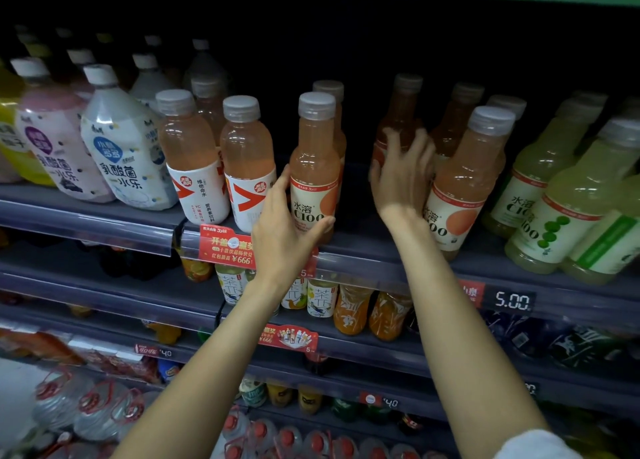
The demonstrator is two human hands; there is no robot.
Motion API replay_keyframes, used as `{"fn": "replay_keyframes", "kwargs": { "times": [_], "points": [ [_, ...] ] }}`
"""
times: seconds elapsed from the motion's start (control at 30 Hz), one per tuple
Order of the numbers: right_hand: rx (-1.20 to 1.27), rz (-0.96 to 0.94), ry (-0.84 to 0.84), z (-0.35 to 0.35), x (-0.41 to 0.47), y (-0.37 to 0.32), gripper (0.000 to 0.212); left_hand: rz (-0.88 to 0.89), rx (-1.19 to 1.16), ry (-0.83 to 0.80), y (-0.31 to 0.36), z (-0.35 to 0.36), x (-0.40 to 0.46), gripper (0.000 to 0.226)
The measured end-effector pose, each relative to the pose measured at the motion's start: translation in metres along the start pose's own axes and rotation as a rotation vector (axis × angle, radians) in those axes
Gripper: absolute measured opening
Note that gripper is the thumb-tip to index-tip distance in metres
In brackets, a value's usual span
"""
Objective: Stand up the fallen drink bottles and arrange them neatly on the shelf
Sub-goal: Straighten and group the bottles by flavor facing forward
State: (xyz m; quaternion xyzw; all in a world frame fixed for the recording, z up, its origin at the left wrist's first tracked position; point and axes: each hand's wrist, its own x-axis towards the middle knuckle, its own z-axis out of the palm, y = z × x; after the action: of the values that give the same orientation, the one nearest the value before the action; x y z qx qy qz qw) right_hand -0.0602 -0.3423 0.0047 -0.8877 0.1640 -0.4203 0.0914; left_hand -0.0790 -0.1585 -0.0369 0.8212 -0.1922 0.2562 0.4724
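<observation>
Two hands (pixel 287 230) reach to the upper shelf (pixel 381 261). On it stand at least seven orange C100 bottles (pixel 313 171), counting dim ones far back, and three orange bottles with red-and-white labels (pixel 247 160) to their left. Right of them are about five pale green bottles (pixel 568 209); the farther ones blur. At the left end stand several white-capped milky bottles (pixel 121 140), too dim behind to count.

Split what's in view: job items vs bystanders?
Job:
- left hand gripping upright peach C100 bottle
- right hand reaching to darker orange bottle behind
- shelf edge

Bystanders:
- green C100 bottles
- white yogurt-drink bottle
- tea bottles below
- 5.00 price tag
</observation>
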Motion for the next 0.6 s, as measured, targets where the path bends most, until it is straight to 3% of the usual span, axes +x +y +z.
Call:
{"fn": "replay_keyframes", "kwargs": {
  "times": [0.13, 0.2, 0.33, 0.5, 0.6],
  "points": [
    [-0.123, 0.019, -0.055, 0.011, 0.023, 0.000, 0.054, 0.001, 0.002, -0.004, -0.001, 0.001, -0.001, 0.092],
    [-0.094, 0.057, -0.148, 0.013, 0.031, -0.001, 0.055, -0.001, 0.000, -0.008, -0.001, 0.001, -0.001, 0.092],
    [0.015, 0.033, -0.166, 0.008, 0.032, -0.001, 0.052, 0.006, 0.002, -0.006, -0.001, 0.001, 0.000, 0.091],
    [0.576, 0.019, -0.228, -0.017, 0.008, 0.003, 0.066, 0.015, -0.001, 0.003, -0.002, 0.001, -0.001, 0.090],
    [0.790, 0.042, -0.143, -0.026, -0.005, 0.003, 0.066, 0.019, 0.004, 0.004, -0.002, 0.002, -0.001, 0.090]
  ]
}}
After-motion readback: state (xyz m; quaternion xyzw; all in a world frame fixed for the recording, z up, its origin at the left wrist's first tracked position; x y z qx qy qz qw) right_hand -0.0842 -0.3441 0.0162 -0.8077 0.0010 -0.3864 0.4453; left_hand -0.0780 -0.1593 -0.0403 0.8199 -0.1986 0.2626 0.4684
